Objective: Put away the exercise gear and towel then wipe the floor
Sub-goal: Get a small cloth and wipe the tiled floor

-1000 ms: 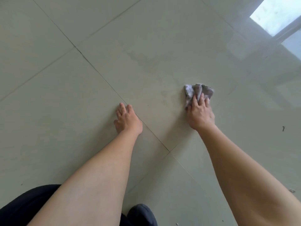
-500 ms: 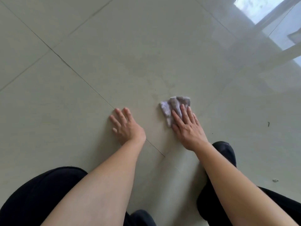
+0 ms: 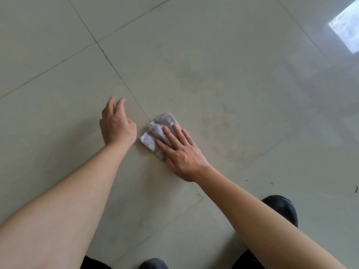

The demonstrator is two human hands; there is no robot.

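A crumpled grey-white cloth (image 3: 155,129) lies on the pale tiled floor (image 3: 223,74), just right of a dark grout line. My right hand (image 3: 180,150) presses flat on the cloth with straight, spread fingers, covering its near right part. My left hand (image 3: 116,123) is just left of the cloth, fingers loosely extended and holding nothing; it looks lifted slightly off the tile. Faint dull smears mark the tile to the right of the cloth.
Dark grout lines cross the floor diagonally. A bright window reflection (image 3: 345,33) shines at the upper right. Small dark specks (image 3: 355,189) lie at the right edge. My dark-clothed knee (image 3: 281,208) is at the lower right.
My right hand has slid the cloth leftward and toward me, up to the grout line. My left hand, flat on the tile before, has lifted.
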